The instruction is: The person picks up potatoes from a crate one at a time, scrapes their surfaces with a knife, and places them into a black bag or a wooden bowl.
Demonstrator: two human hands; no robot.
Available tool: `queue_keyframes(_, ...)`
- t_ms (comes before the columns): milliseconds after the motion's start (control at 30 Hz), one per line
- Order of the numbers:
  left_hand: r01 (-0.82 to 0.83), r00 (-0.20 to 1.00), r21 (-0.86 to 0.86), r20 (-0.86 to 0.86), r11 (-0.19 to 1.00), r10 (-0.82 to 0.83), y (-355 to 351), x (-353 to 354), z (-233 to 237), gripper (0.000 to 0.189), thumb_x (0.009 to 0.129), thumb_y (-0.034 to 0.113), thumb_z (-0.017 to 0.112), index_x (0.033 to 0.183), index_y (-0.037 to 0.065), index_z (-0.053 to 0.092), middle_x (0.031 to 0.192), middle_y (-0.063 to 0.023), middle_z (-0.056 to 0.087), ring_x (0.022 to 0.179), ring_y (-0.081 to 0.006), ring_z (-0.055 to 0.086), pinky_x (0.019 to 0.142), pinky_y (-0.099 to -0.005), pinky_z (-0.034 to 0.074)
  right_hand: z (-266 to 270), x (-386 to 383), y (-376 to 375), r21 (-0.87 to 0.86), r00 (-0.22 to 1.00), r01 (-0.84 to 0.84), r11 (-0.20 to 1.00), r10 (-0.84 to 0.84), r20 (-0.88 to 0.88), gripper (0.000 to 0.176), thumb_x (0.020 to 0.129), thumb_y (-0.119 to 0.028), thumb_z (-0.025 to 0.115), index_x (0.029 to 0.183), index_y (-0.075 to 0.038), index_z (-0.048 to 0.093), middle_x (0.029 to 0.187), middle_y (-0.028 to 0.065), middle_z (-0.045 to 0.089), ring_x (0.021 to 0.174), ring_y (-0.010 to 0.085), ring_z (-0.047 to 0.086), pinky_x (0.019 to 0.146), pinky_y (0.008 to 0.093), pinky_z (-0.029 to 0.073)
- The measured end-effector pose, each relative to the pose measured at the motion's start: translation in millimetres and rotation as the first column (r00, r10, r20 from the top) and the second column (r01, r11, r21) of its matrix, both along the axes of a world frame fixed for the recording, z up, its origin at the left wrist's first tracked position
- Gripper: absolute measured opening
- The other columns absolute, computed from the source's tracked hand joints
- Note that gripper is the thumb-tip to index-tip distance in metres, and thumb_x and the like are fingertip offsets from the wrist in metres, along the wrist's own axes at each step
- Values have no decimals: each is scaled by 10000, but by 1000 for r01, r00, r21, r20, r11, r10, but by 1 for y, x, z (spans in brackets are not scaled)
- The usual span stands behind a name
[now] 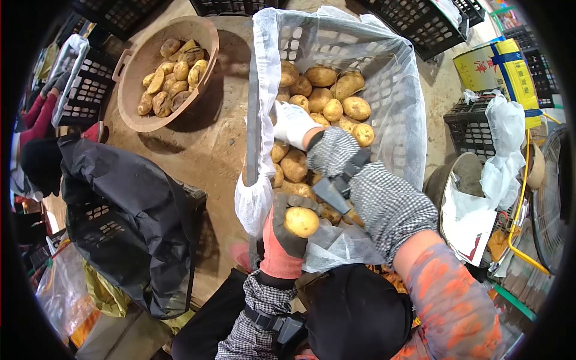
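While aloft, potato [301, 221] in left hand [285, 241].

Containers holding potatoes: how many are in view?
2. A brown tub at upper left, and a mesh-lined crate in the centre, where the right hand reaches. The black crates around show none, though some are partly hidden.

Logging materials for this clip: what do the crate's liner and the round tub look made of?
Crate liner: thin white mesh or non-woven fabric, matte; the crate's grid shows through. Round tub: probably moulded plastic, dull brown, with smooth rim and handle.
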State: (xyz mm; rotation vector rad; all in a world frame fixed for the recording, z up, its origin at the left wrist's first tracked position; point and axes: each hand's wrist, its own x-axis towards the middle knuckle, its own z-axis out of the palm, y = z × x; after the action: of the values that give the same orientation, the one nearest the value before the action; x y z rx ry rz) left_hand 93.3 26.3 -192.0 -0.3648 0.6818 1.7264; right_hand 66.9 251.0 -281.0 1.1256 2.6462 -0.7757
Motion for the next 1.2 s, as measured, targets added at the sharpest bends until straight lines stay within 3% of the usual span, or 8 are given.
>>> queue_keyframes(100,258,804,-220,-490,941,-335,-4,-7,11,485,1031,381,339,1274,-24,453,1101,-163,577,831,-235,641,728,-310,532,44,41,15,-630,861,-30,776,-300,-410,631,754,-322,697,1239,36,510,1201,163,578,1136,223,552,941,311,438)
queue_keyframes(267,141,987,109,-97,984,-130,4,-4,12,531,1026,379,358,1390,-8,350,1241,-162,523,894,-188,638,796,-296,526,142,93,-38,-865,711,-371,338,-496,-499,638,714,-167,777,1264,13,510,1257,110,550,1186,200,518,1037,342,392)
queue_keyframes(333,301,837,-73,-458,951,-300,3,-5,13,625,987,478,405,1353,-27,366,1100,-164,591,947,-246,632,810,-347,533,130,100,-57,-806,694,-436,401,-420,-584,666,754,-243,779,1301,9,493,1327,124,513,1225,212,495,1055,365,380)
queue_keyframes(533,252,847,-103,-457,962,-271,5,-7,27,593,943,436,506,1309,-14,381,1037,-169,605,844,-254,658,751,-332,537,114,106,-68,-861,652,-201,467,-593,-473,558,833,-279,662,1289,1,506,1313,121,518,1209,186,492,1032,341,383)
queue_keyframes(667,234,893,-52,-383,971,-236,9,-8,31,522,929,183,568,1371,9,352,1188,-124,566,977,-204,623,807,-307,524,122,105,-89,-845,617,-162,509,-616,-489,418,930,-308,524,1201,7,567,1149,120,620,1086,212,576,968,343,427)
queue_keyframes(767,292,874,-117,-370,949,-315,10,-11,39,498,927,176,563,1355,7,372,1168,-116,579,960,-188,624,786,-298,519,115,111,-74,-512,649,-103,853,-333,-684,423,967,-345,419,1069,8,629,958,151,646,942,228,612,866,352,463)
queue_keyframes(1133,276,774,-177,-542,945,-327,19,-4,27,528,996,403,384,1329,-4,426,1158,-143,588,1029,-224,615,862,-329,518,126,114,-73,-715,715,-205,668,-397,-576,462,961,-316,502,1305,-8,491,1161,133,593,1092,205,552,957,325,420)
queue_keyframes(1200,192,935,-135,-275,972,-223,20,-2,29,500,983,380,444,1296,-9,455,1149,-152,603,968,-214,644,824,-314,536,111,118,-66,-769,706,-218,601,-447,-550,476,904,-231,572,1320,-29,456,1182,161,583,1075,269,579,933,351,450)
